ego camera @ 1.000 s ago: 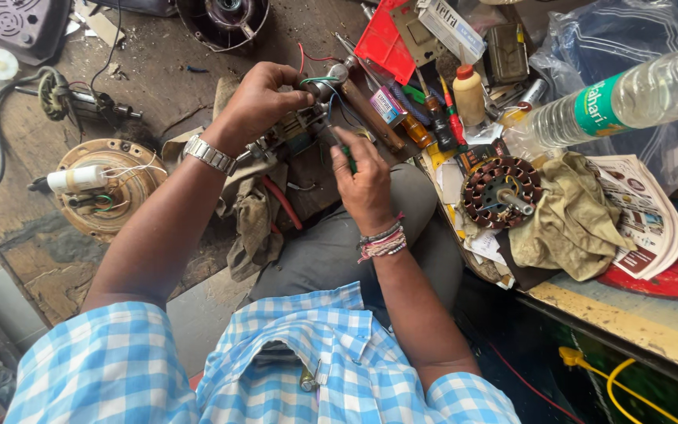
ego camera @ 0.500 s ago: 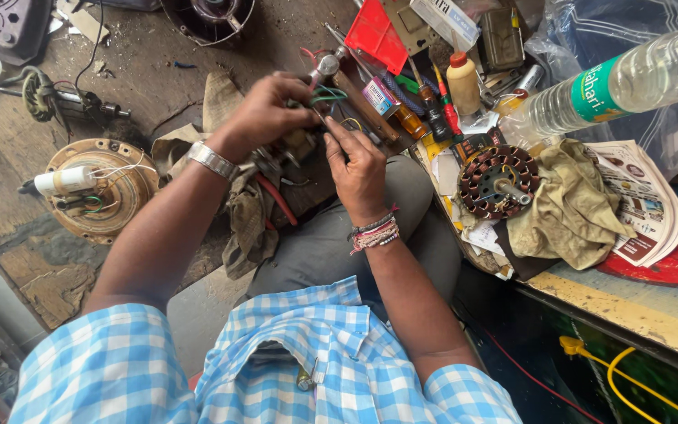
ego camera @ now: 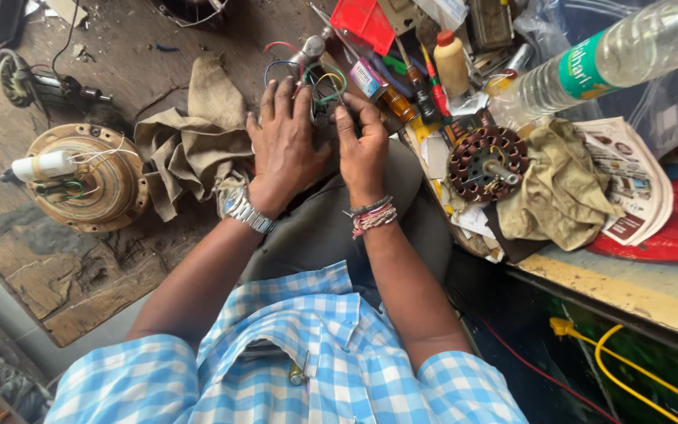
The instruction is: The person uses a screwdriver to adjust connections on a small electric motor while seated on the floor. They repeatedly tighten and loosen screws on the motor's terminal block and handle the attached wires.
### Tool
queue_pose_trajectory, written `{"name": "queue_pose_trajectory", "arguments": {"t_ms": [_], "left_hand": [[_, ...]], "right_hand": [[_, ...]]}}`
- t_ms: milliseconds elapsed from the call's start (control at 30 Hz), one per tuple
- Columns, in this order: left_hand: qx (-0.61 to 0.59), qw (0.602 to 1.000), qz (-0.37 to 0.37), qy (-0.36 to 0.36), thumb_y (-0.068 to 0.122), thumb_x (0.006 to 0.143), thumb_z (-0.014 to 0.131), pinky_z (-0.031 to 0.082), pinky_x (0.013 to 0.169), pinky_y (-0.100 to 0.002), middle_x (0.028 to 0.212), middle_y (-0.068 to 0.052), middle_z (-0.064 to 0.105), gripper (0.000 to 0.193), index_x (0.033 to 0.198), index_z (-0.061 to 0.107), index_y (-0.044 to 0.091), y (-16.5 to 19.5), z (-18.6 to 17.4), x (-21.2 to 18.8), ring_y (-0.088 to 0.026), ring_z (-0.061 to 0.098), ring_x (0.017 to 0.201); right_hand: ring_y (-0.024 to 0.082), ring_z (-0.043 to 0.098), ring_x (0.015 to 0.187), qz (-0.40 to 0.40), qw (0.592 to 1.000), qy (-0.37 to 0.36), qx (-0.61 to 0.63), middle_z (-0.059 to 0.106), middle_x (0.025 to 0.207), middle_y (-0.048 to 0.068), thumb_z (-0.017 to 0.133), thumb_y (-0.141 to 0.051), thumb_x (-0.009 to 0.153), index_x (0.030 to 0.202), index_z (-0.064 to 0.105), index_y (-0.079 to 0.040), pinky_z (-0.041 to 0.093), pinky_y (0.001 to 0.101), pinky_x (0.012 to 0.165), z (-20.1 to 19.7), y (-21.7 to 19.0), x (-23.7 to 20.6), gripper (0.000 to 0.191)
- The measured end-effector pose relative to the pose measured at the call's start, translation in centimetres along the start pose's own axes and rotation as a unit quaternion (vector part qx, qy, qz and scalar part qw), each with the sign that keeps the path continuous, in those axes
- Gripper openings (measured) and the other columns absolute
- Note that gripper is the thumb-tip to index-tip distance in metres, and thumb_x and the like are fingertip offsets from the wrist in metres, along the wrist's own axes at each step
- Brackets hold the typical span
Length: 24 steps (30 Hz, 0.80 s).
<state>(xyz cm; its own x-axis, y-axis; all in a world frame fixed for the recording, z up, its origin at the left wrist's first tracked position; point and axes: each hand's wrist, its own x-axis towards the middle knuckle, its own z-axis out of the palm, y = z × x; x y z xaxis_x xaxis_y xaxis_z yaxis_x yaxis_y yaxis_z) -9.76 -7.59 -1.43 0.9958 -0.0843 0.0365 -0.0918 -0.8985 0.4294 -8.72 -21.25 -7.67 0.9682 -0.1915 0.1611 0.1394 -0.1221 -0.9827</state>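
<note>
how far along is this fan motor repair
Done, it seems: the motor is apart, with the round casing on the floor and the copper-wound stator on the bench. In hand: the left hand and right hand work together at a bundle of coloured wires over the knee. Left: casing and stator still lie separate, so reassembly looks undone.
</note>
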Motion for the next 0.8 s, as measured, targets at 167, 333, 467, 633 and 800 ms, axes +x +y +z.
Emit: {"name": "queue_pose_trajectory", "arguments": {"t_ms": [167,333,467,633,800], "left_hand": [[-0.057,0.989,0.083,-0.111,0.021,0.062,0.086,0.034,0.110,-0.062,0.154,-0.023,0.038,0.092,0.146,0.048,0.011,-4.5,-3.3,3.5,-0.043,0.035,0.143],[-0.130,0.987,0.097,-0.021,0.013,0.080,0.074,0.048,0.113,-0.044,0.153,-0.019,0.054,0.068,0.145,0.056,0.007,-7.5,-4.2,4.2,-0.040,0.055,0.137],[-0.118,0.990,0.064,0.036,0.015,0.080,0.073,0.049,0.102,-0.045,0.141,-0.019,0.060,0.067,0.143,0.055,0.004,-6.3,-3.4,4.4,-0.037,0.062,0.122],[-0.210,0.973,-0.091,-0.042,0.035,0.105,0.064,0.053,0.087,-0.039,0.107,-0.019,0.074,0.035,0.124,0.067,0.006,-7.2,-5.5,7.7,-0.031,0.072,0.099],[-0.283,0.957,-0.047,-0.042,0.030,0.103,0.066,0.052,0.075,-0.034,0.091,-0.006,0.072,0.030,0.111,0.069,0.001,-8.3,-4.9,10.2,-0.018,0.066,0.084]], "right_hand": [[0.010,0.068,0.093,0.026,0.999,-0.022,0.027,0.071,0.107,0.004,0.066,-0.011,0.104,0.124,0.067,-0.002,0.058,0.0269,0.084,0.4,-0.2,0.3,0.022],[0.009,0.068,0.085,0.066,0.996,-0.052,-0.008,0.072,0.100,0.004,0.067,-0.013,0.102,0.126,0.067,-0.004,0.057,0.0271,0.077,1.3,-1.1,0.3,0.026],[0.014,0.071,0.089,0.032,0.996,-0.068,-0.045,0.075,0.100,0.007,0.067,-0.015,0.102,0.127,0.067,-0.005,0.057,0.0303,0.081,1.9,-1.3,1.0,0.026],[0.021,0.073,0.101,-0.031,0.995,-0.054,-0.084,0.077,0.111,0.011,0.070,-0.017,0.101,0.125,0.068,-0.005,0.057,0.0349,0.089,2.0,-1.8,0.8,0.027],[0.023,0.074,0.100,-0.045,0.993,-0.049,-0.102,0.076,0.111,0.013,0.072,-0.017,0.098,0.124,0.070,-0.006,0.057,0.0358,0.089,2.4,-3.1,1.9,0.028]]}}
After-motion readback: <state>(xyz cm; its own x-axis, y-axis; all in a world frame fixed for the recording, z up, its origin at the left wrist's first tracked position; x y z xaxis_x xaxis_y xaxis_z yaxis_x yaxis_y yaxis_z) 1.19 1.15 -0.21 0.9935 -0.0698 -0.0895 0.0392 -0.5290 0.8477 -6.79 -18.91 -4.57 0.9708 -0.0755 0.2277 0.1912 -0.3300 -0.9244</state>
